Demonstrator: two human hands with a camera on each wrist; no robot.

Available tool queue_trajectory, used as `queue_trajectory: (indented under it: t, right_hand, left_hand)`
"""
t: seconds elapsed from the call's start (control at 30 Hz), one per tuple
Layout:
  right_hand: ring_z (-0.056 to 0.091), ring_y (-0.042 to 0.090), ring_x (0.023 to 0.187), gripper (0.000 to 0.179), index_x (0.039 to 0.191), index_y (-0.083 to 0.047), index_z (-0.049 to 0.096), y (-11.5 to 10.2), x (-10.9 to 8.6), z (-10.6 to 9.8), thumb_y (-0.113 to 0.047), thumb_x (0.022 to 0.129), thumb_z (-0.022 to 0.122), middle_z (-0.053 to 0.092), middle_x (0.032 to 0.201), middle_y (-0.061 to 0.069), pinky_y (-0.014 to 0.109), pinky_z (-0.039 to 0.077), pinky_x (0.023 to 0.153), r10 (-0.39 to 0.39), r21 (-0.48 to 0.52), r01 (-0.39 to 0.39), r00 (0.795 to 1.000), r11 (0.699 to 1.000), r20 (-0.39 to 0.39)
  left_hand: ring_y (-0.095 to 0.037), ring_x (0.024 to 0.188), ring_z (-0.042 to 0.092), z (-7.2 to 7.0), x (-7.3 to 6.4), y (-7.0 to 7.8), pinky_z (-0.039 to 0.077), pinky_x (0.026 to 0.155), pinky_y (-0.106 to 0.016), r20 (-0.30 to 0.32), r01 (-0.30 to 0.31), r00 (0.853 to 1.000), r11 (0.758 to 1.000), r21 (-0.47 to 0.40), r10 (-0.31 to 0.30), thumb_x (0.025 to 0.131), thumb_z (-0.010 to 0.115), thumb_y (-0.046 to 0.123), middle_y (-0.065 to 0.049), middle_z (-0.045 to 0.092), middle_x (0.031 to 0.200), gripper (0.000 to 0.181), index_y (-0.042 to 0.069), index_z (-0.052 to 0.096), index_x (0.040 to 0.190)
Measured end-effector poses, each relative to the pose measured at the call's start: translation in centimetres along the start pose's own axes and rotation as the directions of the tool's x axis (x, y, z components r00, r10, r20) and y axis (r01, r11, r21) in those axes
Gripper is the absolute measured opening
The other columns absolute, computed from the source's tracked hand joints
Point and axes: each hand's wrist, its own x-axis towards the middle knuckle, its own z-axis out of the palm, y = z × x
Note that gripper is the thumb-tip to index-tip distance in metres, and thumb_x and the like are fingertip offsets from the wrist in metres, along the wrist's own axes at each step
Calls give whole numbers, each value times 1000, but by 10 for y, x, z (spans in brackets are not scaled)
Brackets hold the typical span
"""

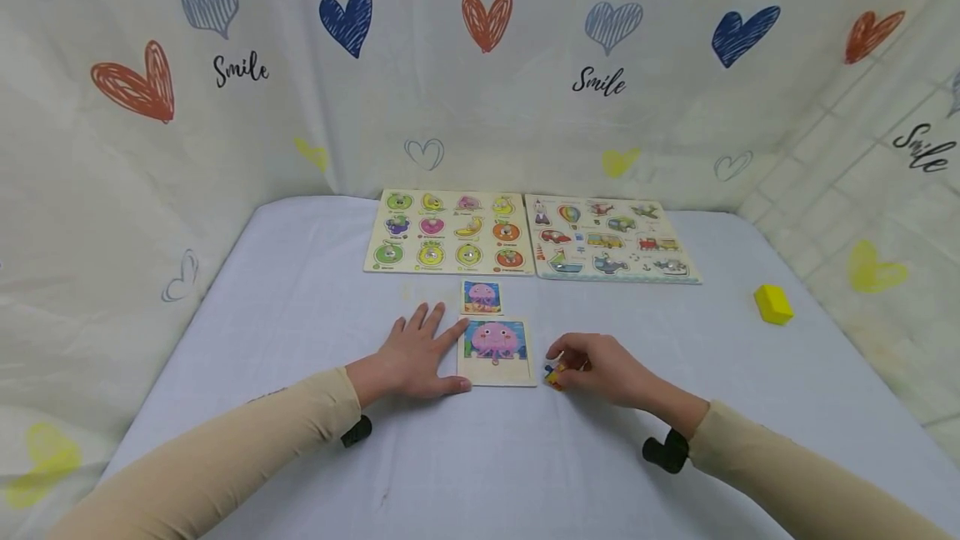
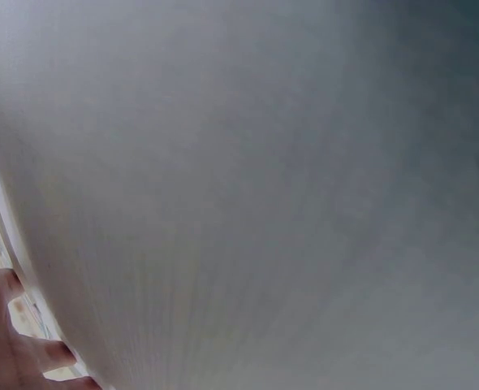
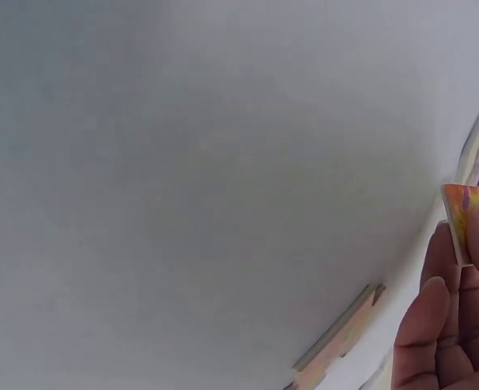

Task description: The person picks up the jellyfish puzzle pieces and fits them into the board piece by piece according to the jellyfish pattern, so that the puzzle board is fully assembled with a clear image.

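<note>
A square wooden jigsaw board (image 1: 487, 373) lies at the table's middle, with a pink jellyfish picture (image 1: 496, 340) filling its upper part and bare wood below. Just above it is a smaller jellyfish picture card (image 1: 482, 297). My left hand (image 1: 420, 357) rests flat with fingers spread, index fingertip and thumb at the board's left edge. To the right of the board, my right hand (image 1: 603, 369) pinches a small colourful puzzle piece (image 3: 468, 223) between thumb and finger. Orange, yellow and purple show on the piece in the right wrist view.
Behind the card, a fruit puzzle board (image 1: 450, 232) and a vehicle puzzle board (image 1: 611, 240) lie side by side. A yellow block (image 1: 773, 304) sits near the table's right edge. White printed cloth (image 1: 540, 115) hangs around the table's back and sides.
</note>
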Motion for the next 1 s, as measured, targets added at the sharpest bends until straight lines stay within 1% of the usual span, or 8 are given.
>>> queue_trajectory:
  t: [0.17,0.33,0.47,0.6,0.8,0.87,1.0]
  right_hand:
    - [58,15,81,8,98,-10,75,-8,10,2,-13,91,78,71,86,-2,25,49,71,77,51,-75,996,996,-38]
    - [58,14,78,11,97,-8,74,-19,24,13,-16,90,79,70,82,-1,28,47,69,147,139,-140,988,980,-40]
    - [57,14,74,12,94,-9,71,-27,37,23,-17,90,79,70,78,0,27,45,65,184,162,-176,982,971,-34]
    - [57,14,73,11,92,-9,72,-38,48,31,-18,90,79,68,76,0,25,45,64,201,161,-194,979,968,-29]
    - [59,13,76,12,90,-10,75,-53,59,38,-22,91,79,69,77,-1,24,46,67,219,129,-214,976,968,-23]
    - [61,12,73,13,90,-10,75,-56,61,40,-22,91,79,70,76,-1,23,47,67,217,121,-214,976,969,-15]
    - [66,11,65,13,87,-9,74,-62,64,45,-19,90,79,71,72,1,21,50,64,227,159,-226,974,961,13]
  left_hand:
    - [-47,156,16,-1,-2,0,25,119,-67,1,0,1000,1000,1,0,91,57,71,-20,18,170,92,24,26,164]
    - [-47,156,16,-2,-1,0,25,119,-66,4,3,1000,1000,7,-3,91,57,71,-20,17,170,92,25,26,164]
    - [-46,156,16,-1,0,0,25,119,-66,5,8,1000,1000,17,-8,91,56,72,-19,17,171,92,25,25,164]
    - [-46,156,16,0,0,1,25,119,-66,6,16,1000,1000,18,-16,90,56,73,-19,17,171,93,26,25,164]
    - [-46,157,15,0,1,0,25,120,-66,10,24,1000,999,36,-25,90,55,75,-18,15,171,94,27,23,165]
    - [-46,156,17,0,1,0,26,119,-66,2,19,1000,999,32,-19,90,56,74,-20,17,171,93,26,25,164]
    - [-47,155,19,0,0,0,28,118,-67,-6,4,1000,1000,29,-4,91,56,73,-21,19,170,92,25,26,164]
